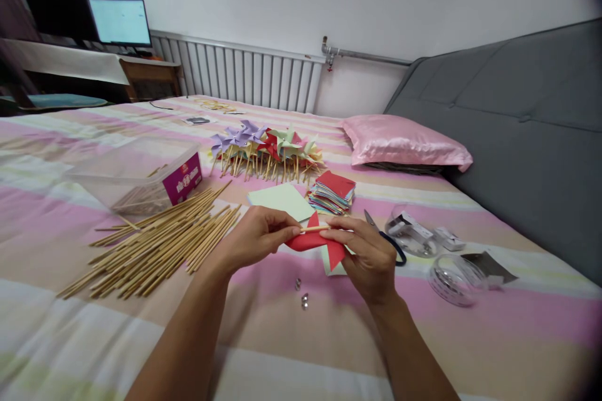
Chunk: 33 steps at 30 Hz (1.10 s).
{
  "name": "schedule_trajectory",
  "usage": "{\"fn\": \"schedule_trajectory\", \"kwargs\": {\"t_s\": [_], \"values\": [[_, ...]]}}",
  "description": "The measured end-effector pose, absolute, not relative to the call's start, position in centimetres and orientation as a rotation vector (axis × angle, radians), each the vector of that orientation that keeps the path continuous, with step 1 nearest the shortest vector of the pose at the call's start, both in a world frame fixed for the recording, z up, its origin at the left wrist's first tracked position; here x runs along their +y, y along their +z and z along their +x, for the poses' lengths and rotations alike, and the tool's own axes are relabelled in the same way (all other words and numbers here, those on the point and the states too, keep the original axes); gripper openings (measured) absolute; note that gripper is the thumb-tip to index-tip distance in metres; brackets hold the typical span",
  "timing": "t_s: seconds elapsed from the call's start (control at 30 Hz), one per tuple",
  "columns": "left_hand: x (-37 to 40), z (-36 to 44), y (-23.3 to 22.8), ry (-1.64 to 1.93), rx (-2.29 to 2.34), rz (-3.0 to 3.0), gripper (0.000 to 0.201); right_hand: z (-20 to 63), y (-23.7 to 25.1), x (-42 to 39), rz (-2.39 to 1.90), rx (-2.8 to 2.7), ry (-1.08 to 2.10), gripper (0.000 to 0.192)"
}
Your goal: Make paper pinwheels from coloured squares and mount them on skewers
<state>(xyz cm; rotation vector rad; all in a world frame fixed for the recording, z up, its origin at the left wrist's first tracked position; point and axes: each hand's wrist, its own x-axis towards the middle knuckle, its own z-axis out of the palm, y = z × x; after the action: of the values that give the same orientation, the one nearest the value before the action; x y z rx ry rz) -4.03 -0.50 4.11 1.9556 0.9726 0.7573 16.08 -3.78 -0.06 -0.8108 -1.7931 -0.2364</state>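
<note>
Striped bedspread (70, 338) filling the frame, at centre left hand (256, 239) and right hand (369, 254) — both pinching a red paper pinwheel (313, 240) on its stick (314, 229), bamboo sticks (160, 244) piled left.

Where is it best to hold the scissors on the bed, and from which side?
By the blue handle loop, coming from the right: the scissors lie flat with the blade tip pointing away, and the right hand covers their left side.

Red pinwheel (316, 239) at centre; pale green sheet (281, 200) at twelve o'clock; pink, cream and green striped bedspread (301, 338); shiny pink pillow (404, 141) at two o'clock.
</note>
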Motion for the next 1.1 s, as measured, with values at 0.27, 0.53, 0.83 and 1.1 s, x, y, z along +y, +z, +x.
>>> {"fn": "schedule_trajectory", "kwargs": {"t_s": [0.27,0.53,0.83,1.1], "values": [[-0.43,-4.07,4.10,0.730,0.962,1.960,0.027,15.94,0.07,-3.73,-0.796,-1.777,-0.261,0.027],[-0.38,-3.95,4.11,0.736,0.987,1.976,0.026,15.82,0.29,-3.88,-0.791,-1.767,-0.207,0.026],[-0.58,-4.03,4.29,0.737,0.993,1.982,0.025,15.68,0.37,-3.94,-0.784,-1.756,-0.214,0.025],[-0.49,-3.98,4.26,0.734,0.986,1.967,0.026,15.65,0.45,-3.87,-0.790,-1.744,-0.224,0.028]]}}
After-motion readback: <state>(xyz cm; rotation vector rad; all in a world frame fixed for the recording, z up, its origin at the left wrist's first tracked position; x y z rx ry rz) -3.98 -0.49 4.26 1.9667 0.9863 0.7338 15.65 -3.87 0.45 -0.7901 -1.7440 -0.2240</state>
